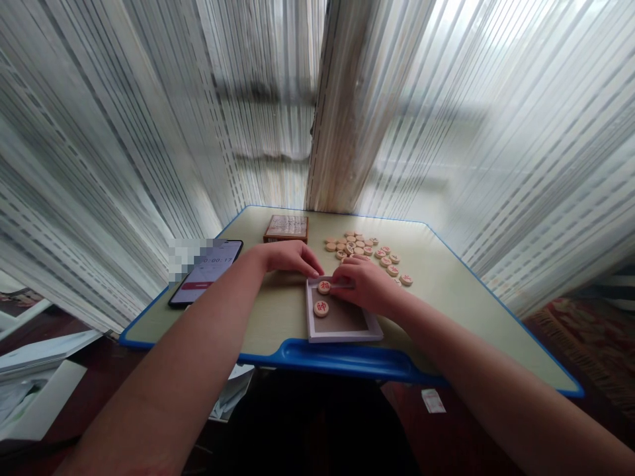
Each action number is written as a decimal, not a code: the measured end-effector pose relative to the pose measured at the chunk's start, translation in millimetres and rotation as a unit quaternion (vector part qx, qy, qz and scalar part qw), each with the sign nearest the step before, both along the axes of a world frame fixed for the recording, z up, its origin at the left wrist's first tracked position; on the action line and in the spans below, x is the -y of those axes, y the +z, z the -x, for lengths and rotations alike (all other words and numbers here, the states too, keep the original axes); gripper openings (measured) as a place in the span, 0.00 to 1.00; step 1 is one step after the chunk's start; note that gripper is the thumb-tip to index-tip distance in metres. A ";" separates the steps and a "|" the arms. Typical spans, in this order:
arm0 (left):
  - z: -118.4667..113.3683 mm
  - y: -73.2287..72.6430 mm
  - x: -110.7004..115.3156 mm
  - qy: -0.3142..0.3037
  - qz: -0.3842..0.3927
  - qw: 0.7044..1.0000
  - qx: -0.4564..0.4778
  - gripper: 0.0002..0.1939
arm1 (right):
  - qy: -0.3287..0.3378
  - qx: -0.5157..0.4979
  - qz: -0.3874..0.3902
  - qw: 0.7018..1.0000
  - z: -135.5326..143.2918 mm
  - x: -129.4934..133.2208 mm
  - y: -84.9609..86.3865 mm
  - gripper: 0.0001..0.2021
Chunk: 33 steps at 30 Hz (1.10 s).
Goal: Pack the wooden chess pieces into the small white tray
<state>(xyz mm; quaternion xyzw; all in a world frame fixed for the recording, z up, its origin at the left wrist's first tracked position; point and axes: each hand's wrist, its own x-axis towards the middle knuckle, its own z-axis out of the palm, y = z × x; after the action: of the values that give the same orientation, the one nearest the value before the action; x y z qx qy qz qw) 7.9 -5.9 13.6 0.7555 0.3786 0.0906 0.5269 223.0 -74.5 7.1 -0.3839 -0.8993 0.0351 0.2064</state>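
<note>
A shallow open box [311,324] with pale walls lies near the table's front edge. Inside it, at the left, are two round wooden pieces with red characters, one [321,309] below the other [324,287]. My left hand [292,258] rests at the box's far left corner, its fingers close together; whether they pinch anything is hidden. Over the far right part of the box is my right hand [364,281], fingers bent, the fingertips touching or very near the upper piece. Several more round pieces [358,248] lie loose beyond the right hand.
A brown patterned box [286,227] stands at the back of the blue-edged table [476,324]. On the left lies a phone [208,271] showing a timer. Striped curtains [278,99] hang behind the table. White bins with papers [44,396] stand low at the left.
</note>
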 end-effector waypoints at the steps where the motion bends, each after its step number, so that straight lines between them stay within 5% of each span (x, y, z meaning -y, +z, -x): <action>1: 0.2 -0.6 -0.8 -0.004 -0.002 1.000 -0.002 0.17 | 0.003 0.006 0.001 1.000 -0.1 0.6 0.0 0.08; 33: 0.8 1.1 -1.8 -0.019 0.001 1.000 0.007 0.18 | 0.070 0.042 0.018 0.996 1.9 4.2 4.1 0.15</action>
<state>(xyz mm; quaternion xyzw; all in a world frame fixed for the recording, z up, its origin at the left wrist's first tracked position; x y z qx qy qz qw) 7.1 -4.1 14.7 0.7615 0.3604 0.0858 0.5319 221.1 -78.7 11.2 -0.3246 -0.9311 0.0495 0.1589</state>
